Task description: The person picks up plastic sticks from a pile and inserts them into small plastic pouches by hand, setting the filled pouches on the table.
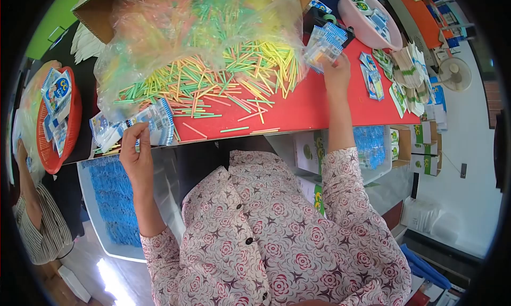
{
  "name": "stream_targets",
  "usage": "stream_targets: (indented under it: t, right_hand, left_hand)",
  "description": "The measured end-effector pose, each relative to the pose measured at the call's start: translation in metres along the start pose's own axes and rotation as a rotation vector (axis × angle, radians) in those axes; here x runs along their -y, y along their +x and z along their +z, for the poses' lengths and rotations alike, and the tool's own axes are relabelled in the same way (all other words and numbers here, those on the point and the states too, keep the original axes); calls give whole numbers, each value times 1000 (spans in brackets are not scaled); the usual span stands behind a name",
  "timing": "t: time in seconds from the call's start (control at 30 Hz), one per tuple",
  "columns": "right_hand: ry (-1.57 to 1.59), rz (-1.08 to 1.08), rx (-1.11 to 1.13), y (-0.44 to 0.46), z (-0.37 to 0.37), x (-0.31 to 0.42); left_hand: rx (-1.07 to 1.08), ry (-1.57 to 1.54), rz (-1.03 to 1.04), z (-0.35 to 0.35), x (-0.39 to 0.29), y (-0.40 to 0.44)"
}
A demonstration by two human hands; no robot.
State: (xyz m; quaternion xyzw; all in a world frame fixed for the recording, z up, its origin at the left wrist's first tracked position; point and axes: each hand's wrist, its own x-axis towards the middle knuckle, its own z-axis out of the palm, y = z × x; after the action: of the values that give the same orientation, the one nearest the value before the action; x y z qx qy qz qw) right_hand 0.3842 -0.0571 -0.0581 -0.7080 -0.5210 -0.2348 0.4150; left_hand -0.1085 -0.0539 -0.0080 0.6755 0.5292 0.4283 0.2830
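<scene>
My left hand [136, 149] is at the table's front left edge, its thumb and fingers pinched together at a blue-and-white plastic packet [154, 122]. A second blue-and-white packet [108, 133] lies just left of those fingers. Across the table, my right hand [337, 77] grips a clear plastic packet with blue striped edges [323, 45], held near the back right. Between my hands, many loose short coloured sticks [213, 82] in yellow, green and pink spill from a large clear plastic bag [202, 18].
A pink basin [343, 10] of packets stands at the back right, beside stacked green-and-white packs [410, 66]. At left is a red basket [77, 114] with packets, and another person's arm [31, 191]. Bins with blue packets [112, 199] sit below the red table [298, 112].
</scene>
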Motion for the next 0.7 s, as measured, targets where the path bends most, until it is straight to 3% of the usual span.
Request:
stream_targets:
  t: [0.13,0.2,0.27,0.33,0.43,0.67,0.7]
  right_hand:
    - [85,102,177,5,9,-10]
    - [-116,-2,112,4,15,-8]
    - [23,4,76,4,18,-7]
    - [91,100,195,13,-6,38]
    - [-111,-64,97,1,4,9]
    - [-140,-23,70,0,-23,36]
    - [-27,9,73,2,-26,55]
  left_hand:
    - [-29,218,230,4,9,-1]
    - [-45,291,187,5,4,-2]
    - [-49,319,222,3,12,1]
    - [-42,435,285,1,15,5]
    - [-59,516,304,5,24,13]
    - [-22,421,272,10,37,33]
    - [-23,423,271,10,39,34]
